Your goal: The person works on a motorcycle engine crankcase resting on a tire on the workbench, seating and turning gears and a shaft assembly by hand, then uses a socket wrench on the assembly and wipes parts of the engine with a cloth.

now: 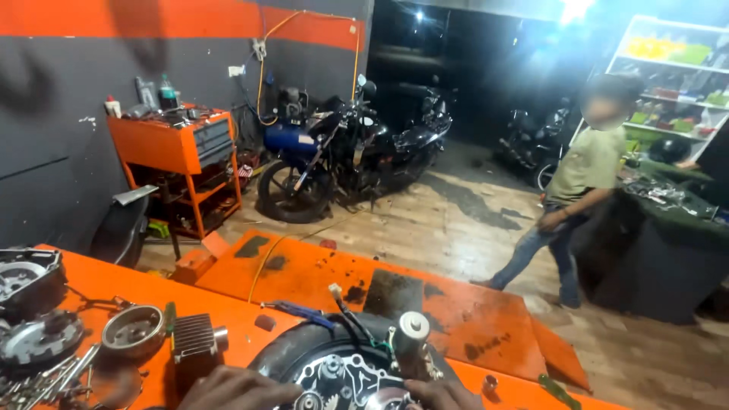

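Observation:
At the bottom edge both my hands rest on an opened motorcycle engine [345, 372] with exposed gears, lying inside a black tyre on the orange bench [228, 311]. My left hand [235, 389] lies on the tyre's left side. My right hand [444, 395] touches the engine's right side below a silver cylindrical part [411, 338]. Only the tops of both hands show, so their grip is hidden.
A round metal rotor [134, 331], a finned cylinder block [195, 338], an engine cover [26, 281] and loose bolts lie on the bench's left. An orange tool trolley [178, 148] and parked motorcycles [342, 148] stand behind. A person [577, 182] walks at the right by a dark counter [668, 228].

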